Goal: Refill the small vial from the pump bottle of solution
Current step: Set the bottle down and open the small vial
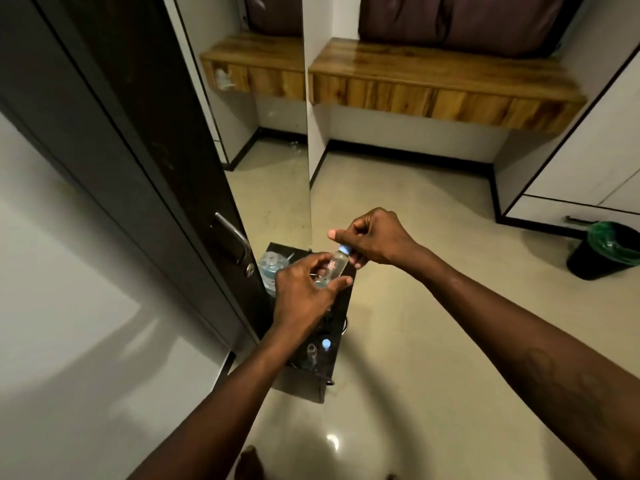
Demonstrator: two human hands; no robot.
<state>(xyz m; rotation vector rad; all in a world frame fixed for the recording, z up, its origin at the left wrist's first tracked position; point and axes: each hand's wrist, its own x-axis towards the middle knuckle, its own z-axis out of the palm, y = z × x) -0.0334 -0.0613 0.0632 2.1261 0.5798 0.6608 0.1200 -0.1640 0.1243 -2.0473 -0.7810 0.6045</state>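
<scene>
A small clear vial (337, 263) with a pale blue cap (344, 250) is held between both hands, above a narrow black shelf (341, 306). My left hand (304, 292) grips the vial's body from below. My right hand (374, 239) pinches the blue cap with thumb and fingers. A clear bottle of bluish solution (272, 268) stands on the shelf just left of my left hand; its pump head is partly hidden by my fingers.
On the shelf's near end stand another small blue-capped vial (326, 344) and an uncapped one (311, 350). A dark door with a metal handle (232, 237) is at the left, next to a mirror. A black bin with a green liner (607, 249) sits at right.
</scene>
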